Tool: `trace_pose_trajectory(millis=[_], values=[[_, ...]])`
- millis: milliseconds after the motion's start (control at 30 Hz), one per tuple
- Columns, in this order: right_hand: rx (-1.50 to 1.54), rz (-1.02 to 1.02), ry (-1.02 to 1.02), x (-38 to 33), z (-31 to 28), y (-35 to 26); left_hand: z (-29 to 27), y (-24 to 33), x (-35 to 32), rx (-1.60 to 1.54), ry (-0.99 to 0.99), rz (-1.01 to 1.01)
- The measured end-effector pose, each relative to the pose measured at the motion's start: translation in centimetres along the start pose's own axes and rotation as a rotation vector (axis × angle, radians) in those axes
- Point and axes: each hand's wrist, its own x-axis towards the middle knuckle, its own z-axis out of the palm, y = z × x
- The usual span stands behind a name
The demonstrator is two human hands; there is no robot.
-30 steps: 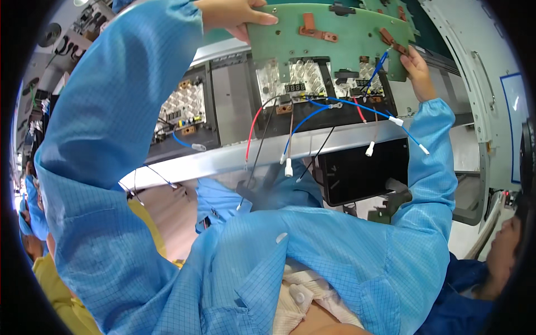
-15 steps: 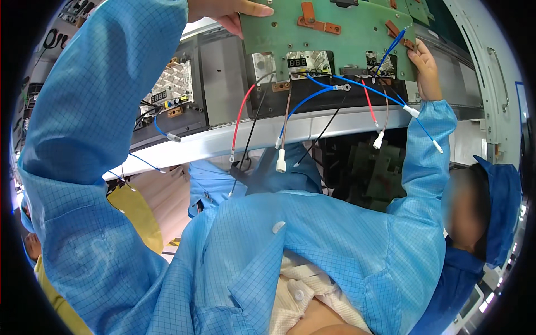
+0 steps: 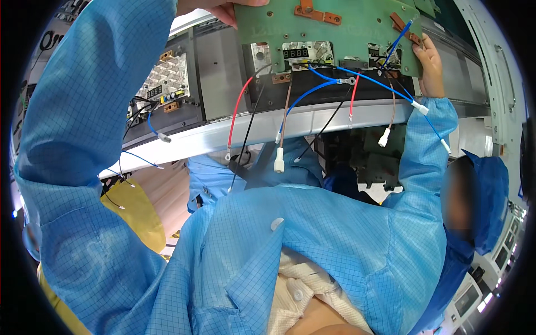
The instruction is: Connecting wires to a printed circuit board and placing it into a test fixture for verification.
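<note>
A flat green plate (image 3: 363,34) with cutouts and brown swivel clips (image 3: 325,17) is held at its two sides. My left hand (image 3: 228,12) grips its left edge, partly cut off by the top of the picture. At the right edge, the fingers of my right hand (image 3: 429,64) are closed around the plate. Through the cutouts show a circuit board (image 3: 318,50) with a small digit display (image 3: 296,53). Red, black, brown and blue wires with ring lugs and white connectors (image 3: 279,161) hang from its near side.
Another circuit board (image 3: 167,81) with a display lies in a dark tray to the left. A silver rail (image 3: 212,134) runs along the near edge. A person in a dark blue cap (image 3: 491,201) is at the right; a yellow chair back (image 3: 139,206) is at the left.
The plate, still in both hands, sits slightly higher in the picture. The right-hand red wire's free end has swung left, and the other hanging wires have shifted a little.
</note>
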Motion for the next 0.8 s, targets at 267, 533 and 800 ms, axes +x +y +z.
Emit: trace_pose_trajectory(millis=[267,533,800], values=[[-0.024,-0.139,0.052,0.5,0.7,0.5,0.0,0.9,-0.7,0.089,0.091,0.020],[-0.033,-0.106,-0.014,0.4,-0.4,1.5,0.9,0.7,-2.1,0.106,0.024,0.038],[-0.033,-0.091,-0.047,0.8,-0.6,1.2,1.0,0.7,-2.1,0.139,0.028,0.028]])
